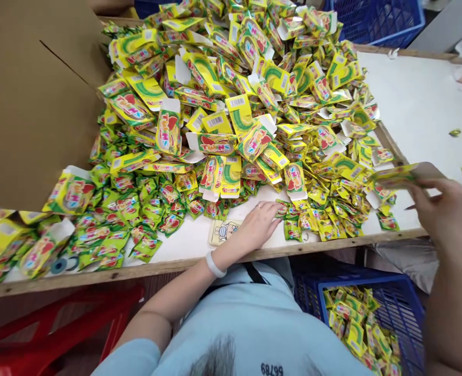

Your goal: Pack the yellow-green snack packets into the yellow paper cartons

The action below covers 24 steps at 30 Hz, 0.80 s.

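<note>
A large heap of yellow and green candy boxes [238,112], many with white flaps open, covers the table. Small wrapped candies lie along its front, green ones [117,209] on the left and yellow ones [332,209] on the right. My left hand [260,224], with a ring and a white wristband, rests at the table's front edge, its closed fingertips against the green packets beside the yellow ones. A phone-like cartoon case [223,231] lies partly under that wrist. At the right, my right hand [430,193] pinches a flat yellow-green box [397,175] above the wooden divider.
A cardboard box [35,104] stands at the left. Blue baskets are at the back right [375,21] and below the table [406,308], the latter holding filled boxes. A red stool [58,334] stands lower left. Wooden strips edge the table [137,271].
</note>
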Available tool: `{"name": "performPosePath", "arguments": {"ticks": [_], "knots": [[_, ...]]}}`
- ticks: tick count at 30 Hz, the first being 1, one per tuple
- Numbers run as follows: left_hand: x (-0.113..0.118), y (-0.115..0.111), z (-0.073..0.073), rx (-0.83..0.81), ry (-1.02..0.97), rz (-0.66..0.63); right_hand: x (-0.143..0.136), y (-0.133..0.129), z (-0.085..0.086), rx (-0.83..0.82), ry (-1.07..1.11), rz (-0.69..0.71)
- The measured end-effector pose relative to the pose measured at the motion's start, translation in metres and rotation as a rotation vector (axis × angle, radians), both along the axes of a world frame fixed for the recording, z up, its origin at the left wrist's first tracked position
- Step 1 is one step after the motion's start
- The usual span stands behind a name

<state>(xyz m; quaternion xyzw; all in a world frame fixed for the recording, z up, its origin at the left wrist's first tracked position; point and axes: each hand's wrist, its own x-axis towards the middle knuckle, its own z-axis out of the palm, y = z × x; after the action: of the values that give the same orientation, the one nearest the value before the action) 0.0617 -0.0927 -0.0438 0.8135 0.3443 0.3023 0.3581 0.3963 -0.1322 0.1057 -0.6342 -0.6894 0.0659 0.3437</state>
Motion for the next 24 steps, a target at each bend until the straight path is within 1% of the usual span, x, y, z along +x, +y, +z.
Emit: {"name": "performPosePath", "arguments": {"ticks": [1,2,3,4,5,7,8,9,11,13,14,15,16,18,19,20,22,24], "knots": [[0.007,0.005,-0.001,0.045,0.087,0.042,0.005,0.002,0.001,0.062,-0.127,-0.09],[0.014,0.009,-0.001,0.073,0.16,0.079,0.003,0.003,-0.003,0.121,-0.293,-0.157],[0.019,0.012,-0.002,0.085,0.217,0.112,-0.005,0.003,-0.012,0.151,-0.471,-0.171],[0.024,0.013,-0.003,0.083,0.258,0.143,-0.016,0.001,-0.025,0.125,-0.635,-0.113],[0.027,0.015,-0.005,0.066,0.286,0.171,-0.03,-0.002,-0.042,0.067,-0.76,-0.005],[0.028,0.016,-0.008,0.011,0.308,0.206,-0.054,-0.008,-0.075,-0.079,-0.868,0.214],[0.028,0.017,-0.01,-0.017,0.302,0.213,-0.062,-0.012,-0.09,-0.115,-0.891,0.263],[0.027,0.017,-0.011,-0.036,0.288,0.216,-0.067,-0.014,-0.101,-0.138,-0.897,0.284],[0.023,0.018,-0.013,-0.045,0.238,0.216,-0.068,-0.015,-0.115,-0.134,-0.853,0.297],[0.02,0.021,-0.015,-0.057,0.168,0.202,-0.063,-0.013,-0.118,-0.113,-0.715,0.298],[0.018,0.023,-0.015,-0.081,0.123,0.194,-0.061,-0.011,-0.118,-0.092,-0.603,0.274],[0.015,0.024,-0.014,-0.12,0.07,0.19,-0.061,-0.01,-0.118,-0.064,-0.459,0.219],[0.011,0.026,-0.013,-0.175,0.008,0.189,-0.064,-0.009,-0.118,-0.036,-0.282,0.137],[-0.001,0.026,-0.011,-0.311,-0.147,0.175,-0.077,-0.007,-0.122,-0.008,0.136,-0.038],[-0.008,0.025,-0.009,-0.388,-0.24,0.149,-0.088,-0.005,-0.125,-0.022,0.342,-0.097],[-0.015,0.022,-0.008,-0.467,-0.333,0.108,-0.101,-0.004,-0.128,-0.06,0.522,-0.121],[-0.029,0.014,-0.005,-0.601,-0.499,0.021,-0.129,-0.002,-0.135,-0.178,0.765,-0.074],[-0.039,0.004,-0.004,-0.667,-0.607,0.005,-0.156,-0.002,-0.14,-0.308,0.878,0.028]]}}
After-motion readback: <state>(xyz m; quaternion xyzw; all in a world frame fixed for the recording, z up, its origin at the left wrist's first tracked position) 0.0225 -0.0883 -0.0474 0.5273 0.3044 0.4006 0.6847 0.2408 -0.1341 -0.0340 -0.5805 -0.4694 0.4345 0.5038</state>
